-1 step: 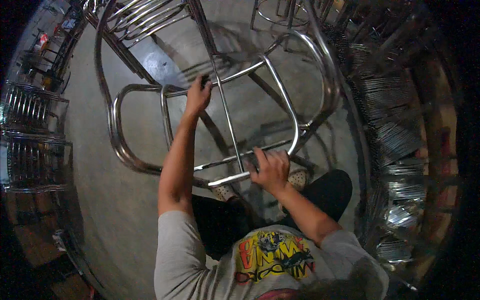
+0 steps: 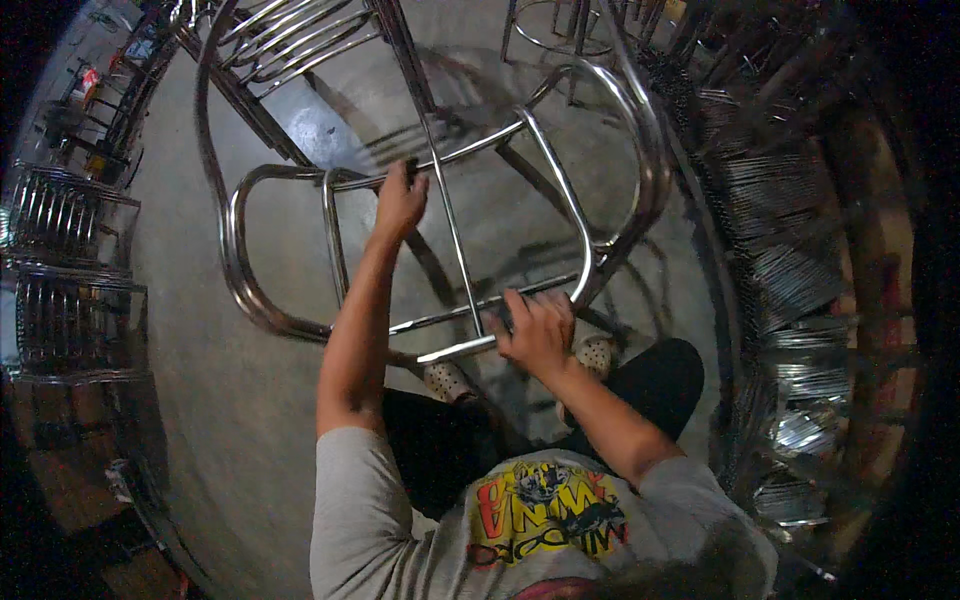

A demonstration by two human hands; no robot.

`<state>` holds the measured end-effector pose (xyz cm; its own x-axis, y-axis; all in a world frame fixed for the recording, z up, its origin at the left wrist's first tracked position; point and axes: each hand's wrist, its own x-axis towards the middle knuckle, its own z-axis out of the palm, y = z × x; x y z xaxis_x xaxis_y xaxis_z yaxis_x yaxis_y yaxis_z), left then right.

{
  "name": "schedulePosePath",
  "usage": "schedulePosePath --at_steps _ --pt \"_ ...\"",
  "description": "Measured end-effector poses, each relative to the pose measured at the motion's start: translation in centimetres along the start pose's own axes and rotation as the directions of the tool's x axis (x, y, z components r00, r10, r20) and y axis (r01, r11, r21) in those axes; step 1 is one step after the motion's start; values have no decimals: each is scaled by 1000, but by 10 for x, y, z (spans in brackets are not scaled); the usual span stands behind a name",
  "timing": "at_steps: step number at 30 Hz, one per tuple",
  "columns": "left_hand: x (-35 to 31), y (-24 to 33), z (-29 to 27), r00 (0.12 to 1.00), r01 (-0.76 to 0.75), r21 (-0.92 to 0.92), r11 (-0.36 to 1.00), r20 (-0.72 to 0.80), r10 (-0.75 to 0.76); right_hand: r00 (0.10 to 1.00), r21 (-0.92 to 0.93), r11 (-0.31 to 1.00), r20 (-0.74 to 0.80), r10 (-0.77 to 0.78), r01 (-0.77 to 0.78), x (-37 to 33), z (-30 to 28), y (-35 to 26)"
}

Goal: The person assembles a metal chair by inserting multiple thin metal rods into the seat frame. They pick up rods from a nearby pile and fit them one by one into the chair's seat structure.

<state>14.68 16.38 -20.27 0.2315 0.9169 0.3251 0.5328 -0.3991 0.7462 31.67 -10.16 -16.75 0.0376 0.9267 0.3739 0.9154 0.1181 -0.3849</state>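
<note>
A shiny bent-tube metal chair frame [image 2: 554, 170] stands in front of me, its large loops curving out to both sides. My left hand [image 2: 402, 203] is closed round the far crossbar, a little left of a thin metal rod [image 2: 454, 230]. This rod runs from the far crossbar toward the near one. My right hand [image 2: 537, 328] is wrapped over the near crossbar [image 2: 455, 352], just right of the rod's near end. The undersides of both grips are hidden, and I cannot tell whether the rod is fixed to the bars.
Another tubular chair frame [image 2: 300, 45] with curved slats stands beyond, at the upper left. Slatted metal frames [image 2: 70, 320] line the left side. Stacks of metal pieces [image 2: 795, 280] lie along the right. My feet, in dotted shoes [image 2: 445, 380], are close under the near crossbar.
The chair frame has shifted very slightly, its right side moving a little left. Both hands keep their grips and move a few pixels with it.
</note>
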Motion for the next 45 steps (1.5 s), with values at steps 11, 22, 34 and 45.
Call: schedulePosePath --at_steps 11,22,34,45 --pt "-85 63 33 658 751 -470 463 476 -584 820 16 981 550 155 -196 51 -23 -25" --pt "-65 40 77 736 595 -654 467 211 -643 729 -67 973 651 212 -222 56 -6 -38" --pt "-71 58 59 744 565 -657 498 145 -653 741 -82 977 639 205 -199 52 -3 -37" --pt "-67 34 63 774 574 -668 473 254 -580 779 -111 977 591 211 -180 51 4 -34"
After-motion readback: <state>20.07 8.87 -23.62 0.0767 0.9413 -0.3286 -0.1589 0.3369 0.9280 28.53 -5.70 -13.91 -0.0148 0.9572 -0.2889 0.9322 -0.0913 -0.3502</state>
